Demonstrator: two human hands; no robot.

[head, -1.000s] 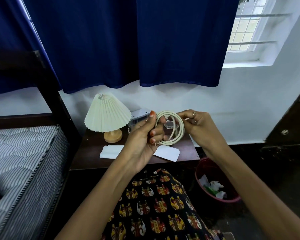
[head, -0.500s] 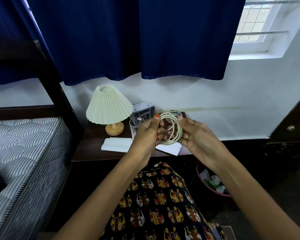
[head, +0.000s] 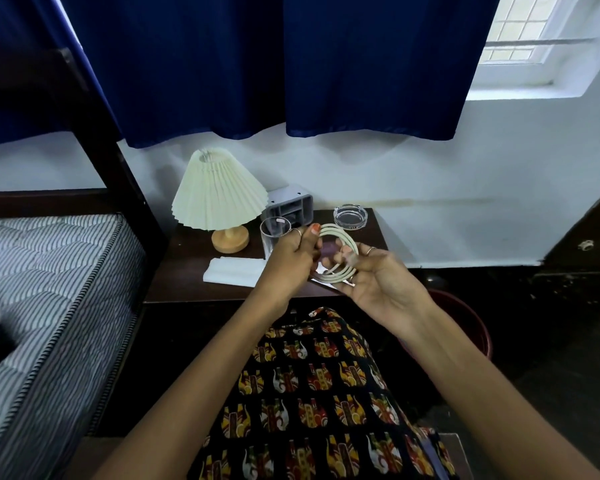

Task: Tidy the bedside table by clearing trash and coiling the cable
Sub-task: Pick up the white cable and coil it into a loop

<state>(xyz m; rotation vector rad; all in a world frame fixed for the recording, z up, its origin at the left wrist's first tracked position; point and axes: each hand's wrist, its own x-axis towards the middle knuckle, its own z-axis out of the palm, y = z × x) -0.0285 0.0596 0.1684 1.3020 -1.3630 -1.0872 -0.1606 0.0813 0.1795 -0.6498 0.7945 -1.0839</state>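
While held, cream cable (head: 338, 252) neatly coiled.

I'm looking at a bedroom in a home: striped mattress (head: 49, 306) on a dark bed frame (head: 118, 174), wooden bedside table (head: 194, 271) with a pleated lamp (head: 219, 195), navy curtains (head: 291, 64) beside a small window (head: 527, 39), red trash bin (head: 465, 320) on the floor.
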